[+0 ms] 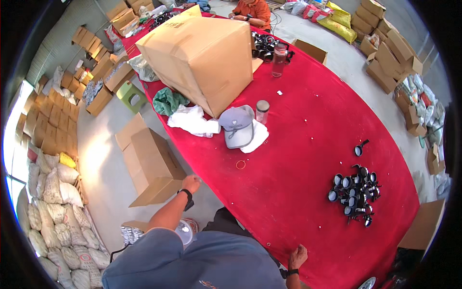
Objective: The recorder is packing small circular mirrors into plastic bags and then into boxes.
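Note:
Beside the table's left edge is my left hand [191,183], its fingers curled in. It overlaps the corner of an open cardboard box [154,161] on the floor; whether they touch I cannot tell. My right hand [298,256] is over the near edge of the red-covered table [288,202], fingers bent together. Anything inside either hand is hidden. To the right of centre lies a pile of small black ring-shaped parts [353,192] with short stems. One similar black part [358,150] lies apart, just beyond the pile.
A large carton [202,58] stands on the far table, near a grey cap [237,126], white cloth [192,120], green cloth [168,101], a lidded jar [262,111] and a clear bottle [279,60]. Someone in orange [257,13] sits beyond. Sacks [57,207] line the left.

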Demonstrator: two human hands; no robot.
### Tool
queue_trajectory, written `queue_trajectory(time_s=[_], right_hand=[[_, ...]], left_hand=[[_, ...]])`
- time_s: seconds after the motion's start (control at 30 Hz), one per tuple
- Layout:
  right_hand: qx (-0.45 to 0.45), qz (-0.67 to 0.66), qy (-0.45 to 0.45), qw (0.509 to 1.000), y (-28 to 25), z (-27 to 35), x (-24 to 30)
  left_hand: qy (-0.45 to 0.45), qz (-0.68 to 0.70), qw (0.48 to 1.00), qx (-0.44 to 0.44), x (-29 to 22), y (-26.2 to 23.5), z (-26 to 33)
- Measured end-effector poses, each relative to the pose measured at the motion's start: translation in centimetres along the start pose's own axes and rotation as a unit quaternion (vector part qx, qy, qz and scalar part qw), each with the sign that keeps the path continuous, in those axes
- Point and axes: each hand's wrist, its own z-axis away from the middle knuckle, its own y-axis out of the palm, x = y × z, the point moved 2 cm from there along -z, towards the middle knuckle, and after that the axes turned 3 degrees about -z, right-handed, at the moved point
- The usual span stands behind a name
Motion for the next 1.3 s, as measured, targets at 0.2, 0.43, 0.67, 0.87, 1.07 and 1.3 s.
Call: queue_trajectory(time_s=[0.2, 0.43, 0.67, 0.87, 1.07, 1.3], right_hand=[[-0.025, -0.028, 0.154, 0.987, -0.1, 3.5, 0.6], [-0.079, -0.17, 0.24, 0.952, 0.7, 7.5, 3.4], [-0.061, -0.023, 0.297, 0.953, 0.2, 10.8, 11.7], [-0.128, -0.07, 0.351, 0.925, 2.5, 18.0, 6.1], [-0.15, -0.109, 0.377, 0.907, 4.5, 19.7, 4.3], [-0.064, -0.185, 0.282, 0.939, 5.9, 11.5, 5.1]], left_hand=[[0.01, 0.081, 0.991, -0.103, -5.2, -6.6, -10.4], [0.26, -0.041, 0.937, -0.231, -10.9, -9.3, -20.0], [0.328, -0.148, 0.93, -0.073, -12.0, -7.4, -26.4], [0.335, -0.184, 0.921, -0.066, -12.6, -7.4, -26.8], [0.366, -0.098, 0.925, -0.033, -10.5, -9.0, -26.0], [0.244, 0.076, 0.967, 0.008, -3.4, -14.9, -25.7]])
